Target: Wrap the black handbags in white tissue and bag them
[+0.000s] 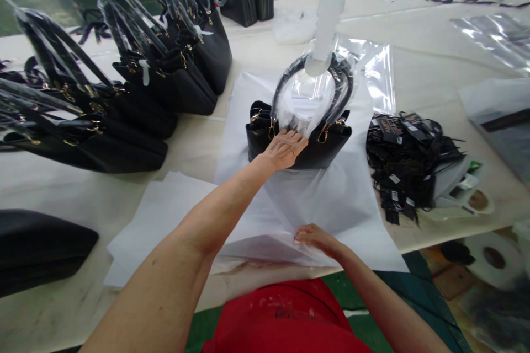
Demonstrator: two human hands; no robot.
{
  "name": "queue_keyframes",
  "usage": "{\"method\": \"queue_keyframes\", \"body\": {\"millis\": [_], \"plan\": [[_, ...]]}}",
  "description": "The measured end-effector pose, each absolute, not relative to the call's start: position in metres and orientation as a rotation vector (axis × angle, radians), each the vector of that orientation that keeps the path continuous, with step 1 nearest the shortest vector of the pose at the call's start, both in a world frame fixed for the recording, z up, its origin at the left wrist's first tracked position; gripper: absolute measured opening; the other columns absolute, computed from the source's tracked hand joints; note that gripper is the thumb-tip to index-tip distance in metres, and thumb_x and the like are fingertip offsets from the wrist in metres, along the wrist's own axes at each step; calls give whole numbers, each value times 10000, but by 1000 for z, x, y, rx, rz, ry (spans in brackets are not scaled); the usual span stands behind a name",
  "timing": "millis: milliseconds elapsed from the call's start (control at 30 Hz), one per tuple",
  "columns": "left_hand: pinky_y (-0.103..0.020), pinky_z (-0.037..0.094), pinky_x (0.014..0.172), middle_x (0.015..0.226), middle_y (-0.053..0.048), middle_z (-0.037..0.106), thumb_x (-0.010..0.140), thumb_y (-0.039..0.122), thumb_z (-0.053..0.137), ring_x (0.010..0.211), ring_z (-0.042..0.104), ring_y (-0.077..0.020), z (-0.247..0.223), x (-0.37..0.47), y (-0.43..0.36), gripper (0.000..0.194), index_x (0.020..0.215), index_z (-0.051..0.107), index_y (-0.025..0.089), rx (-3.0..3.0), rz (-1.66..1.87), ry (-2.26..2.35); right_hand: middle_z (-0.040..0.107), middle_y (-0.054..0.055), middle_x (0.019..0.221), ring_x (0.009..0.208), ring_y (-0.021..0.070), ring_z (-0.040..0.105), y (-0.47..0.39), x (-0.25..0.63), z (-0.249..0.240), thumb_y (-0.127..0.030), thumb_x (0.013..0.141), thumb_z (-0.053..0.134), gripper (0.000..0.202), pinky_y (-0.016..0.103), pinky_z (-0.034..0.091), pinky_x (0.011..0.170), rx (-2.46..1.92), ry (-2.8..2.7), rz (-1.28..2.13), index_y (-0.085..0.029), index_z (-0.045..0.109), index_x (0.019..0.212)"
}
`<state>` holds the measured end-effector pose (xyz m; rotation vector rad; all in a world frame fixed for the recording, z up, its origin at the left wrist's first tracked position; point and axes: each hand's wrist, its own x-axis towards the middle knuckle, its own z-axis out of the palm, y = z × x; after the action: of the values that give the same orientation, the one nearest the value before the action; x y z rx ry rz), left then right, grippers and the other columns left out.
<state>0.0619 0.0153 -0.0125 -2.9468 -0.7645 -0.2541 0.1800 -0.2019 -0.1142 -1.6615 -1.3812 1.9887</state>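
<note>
A black handbag [318, 153] stands upright on white paper sheets [351, 193], its two handles [345, 80] wrapped in clear plastic. My left hand [285, 149] lies against the bag's front near the top rim, fingers stretched out toward the opening. White wrapping [304, 102] bulges up between the handles, and a long whitish tag-like strip [331, 11] rises over them. Closer to me, my right hand [317, 237] is closed in a pinch on the near part of the top paper sheet. The fingertips partly hide what they grip.
Several black handbags [194, 71] with wrapped handles crowd the left of the table [422, 66]. A heap of black tags and straps [409, 154] lies at right, beside a tape roll [480, 201]. Clear plastic bags [381, 71] lie behind the handbag; more paper [149, 226] lies at left.
</note>
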Motion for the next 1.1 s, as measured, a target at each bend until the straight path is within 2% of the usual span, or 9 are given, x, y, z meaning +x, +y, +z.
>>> {"method": "queue_keyframes", "body": {"millis": [233,400,500,600,733,867,967,1033,1100], "plan": [[-370,363,800,953,-117,594,894,134,330,891,519,-240,-13,57,7,270,1046,551,104,-2929,-231,-729,510,-19,534,554,124,458,-208,170,-121,-224,681,503,127,236,311,544,-1847,-1637,1579,-181,550,571],[-428,255,1005,1193,-155,532,896,116,311,1131,442,-267,-17,44,-13,389,1270,407,63,-2812,-452,-703,592,15,674,632,144,527,-210,167,-112,-241,843,395,197,243,357,601,-1832,-1812,1122,-195,566,756],[-450,295,943,1252,-194,502,882,139,359,1111,469,-290,-16,41,-15,454,1327,326,52,-2822,-421,-848,624,41,739,649,154,561,-206,168,-104,-240,912,349,238,251,377,622,-1770,-1987,673,-188,568,835],[-430,339,859,1083,-161,605,874,172,405,975,547,-276,-11,45,-9,446,1301,343,59,-2875,-329,-1058,625,52,737,629,156,553,-191,170,-90,-224,945,325,269,262,369,619,-1740,-2059,326,-169,574,859],[-376,368,825,1049,-126,627,873,395,494,969,571,-254,5,51,-1,494,1235,371,84,-3026,-277,-1140,600,40,676,583,150,506,-158,177,-61,-219,954,344,265,276,337,606,-1690,-2119,-28,-166,588,863],[-357,384,807,1021,-55,635,885,570,361,972,582,-231,29,48,5,438,1027,488,176,-3278,-75,-1220,574,31,643,577,147,490,-122,187,-34,-228,958,357,265,280,317,597,-1642,-2058,-253,-153,591,859],[-396,388,848,1113,-74,613,747,662,518,1042,555,-270,40,46,8,571,1062,496,186,-3356,135,-1156,578,33,660,596,146,503,-98,195,-19,-260,970,331,297,271,316,593,-1638,-2018,-337,-143,589,879],[-414,395,854,1131,-110,610,693,589,633,1049,553,-293,43,49,7,598,1089,504,161,-3259,207,-1146,589,35,678,609,143,514,-84,200,-9,-278,972,326,307,262,320,596,-1666,-2004,-366,-147,589,884],[-403,410,825,1072,-121,640,778,393,603,1009,581,-286,43,54,5,370,1045,544,144,-3128,231,-1181,601,38,691,612,143,525,-73,204,1,-282,967,334,303,257,333,599,-1692,-1992,-378,-152,594,883]]}}
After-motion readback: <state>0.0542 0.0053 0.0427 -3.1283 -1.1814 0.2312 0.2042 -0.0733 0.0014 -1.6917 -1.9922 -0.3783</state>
